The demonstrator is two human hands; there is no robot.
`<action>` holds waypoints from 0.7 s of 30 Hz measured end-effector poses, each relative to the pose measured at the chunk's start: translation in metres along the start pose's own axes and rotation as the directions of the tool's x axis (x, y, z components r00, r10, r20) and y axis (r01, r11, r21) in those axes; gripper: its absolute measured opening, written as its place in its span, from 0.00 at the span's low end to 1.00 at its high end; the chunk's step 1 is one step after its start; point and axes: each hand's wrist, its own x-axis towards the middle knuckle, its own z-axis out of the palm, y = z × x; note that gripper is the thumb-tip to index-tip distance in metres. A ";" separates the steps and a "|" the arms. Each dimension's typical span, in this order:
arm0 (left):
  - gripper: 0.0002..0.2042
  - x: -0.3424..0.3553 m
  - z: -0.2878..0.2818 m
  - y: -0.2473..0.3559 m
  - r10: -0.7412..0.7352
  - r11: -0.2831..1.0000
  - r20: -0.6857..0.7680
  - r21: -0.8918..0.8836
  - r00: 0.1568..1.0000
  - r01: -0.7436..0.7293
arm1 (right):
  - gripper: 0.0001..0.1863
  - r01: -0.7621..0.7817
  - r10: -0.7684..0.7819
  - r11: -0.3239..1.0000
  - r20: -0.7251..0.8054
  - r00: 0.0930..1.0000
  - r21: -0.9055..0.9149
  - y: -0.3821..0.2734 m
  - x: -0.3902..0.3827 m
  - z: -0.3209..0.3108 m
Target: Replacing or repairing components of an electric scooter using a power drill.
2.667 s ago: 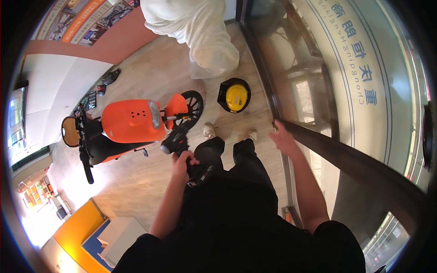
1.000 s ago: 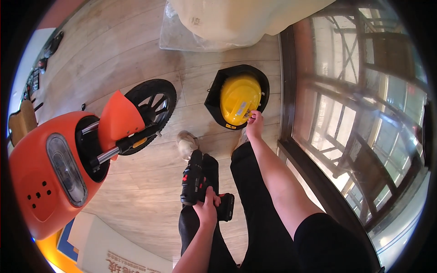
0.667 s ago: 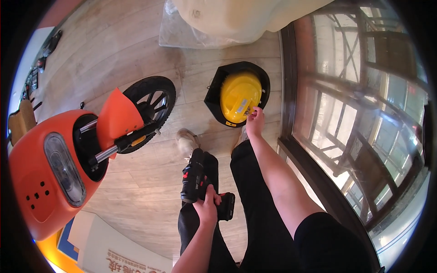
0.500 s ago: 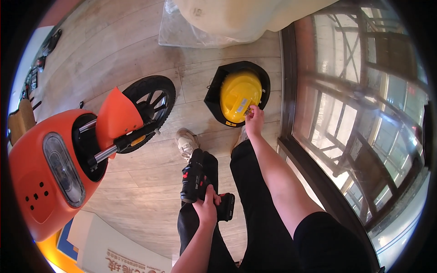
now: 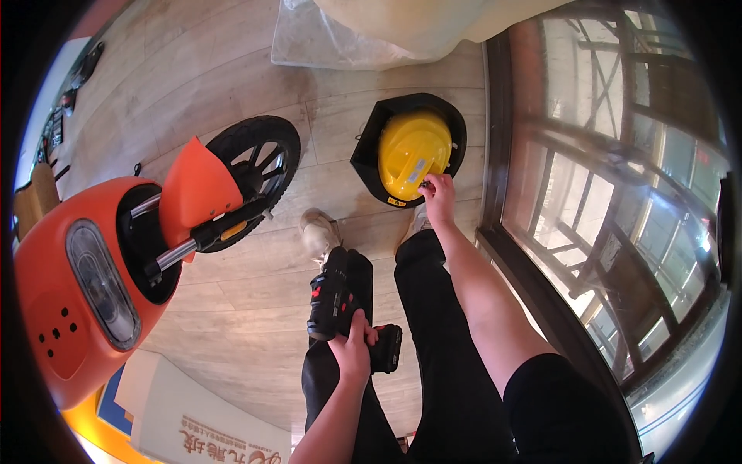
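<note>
My left hand is wrapped round the grip of a black cordless drill with red accents, held above my left thigh. The drill's battery sticks out to the right of my fingers. My right hand is closed in a pinch at the near right edge of a yellow hard hat. Something small and dark shows at its fingertips, too small to name. Under the hard hat is a black tray-like piece lying on the floor. Whether my fingers touch the hard hat, I cannot tell.
To the left stands an orange scooter-like vehicle with a black front wheel. A glass panel in a dark frame runs along the right. Clear plastic sheeting lies at the far side, and a white printed box sits at lower left.
The view has shifted slightly. My right hand stays pinched beside the hard hat, and what it holds shows less than before. My left hand keeps the drill in about the same place.
</note>
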 end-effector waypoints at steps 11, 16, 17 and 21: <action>0.20 -0.001 0.003 -0.004 -0.005 0.999 0.000 0.052 1.000 0.005 | 0.13 -0.038 0.035 0.998 0.062 0.997 0.045 -0.005 0.001 -0.005; 0.20 0.000 0.003 -0.006 0.006 0.999 0.008 0.044 1.000 -0.006 | 0.14 -0.041 0.039 0.997 0.042 0.998 0.064 -0.001 -0.002 -0.001; 0.20 0.001 0.002 -0.006 0.007 0.999 0.007 0.046 1.000 -0.007 | 0.13 -0.034 0.031 0.997 0.038 0.999 0.071 -0.001 -0.003 0.000; 0.19 0.000 0.004 -0.006 0.005 1.000 0.001 0.029 1.000 -0.005 | 0.12 -0.031 0.030 0.999 0.034 0.999 0.037 -0.002 -0.005 0.002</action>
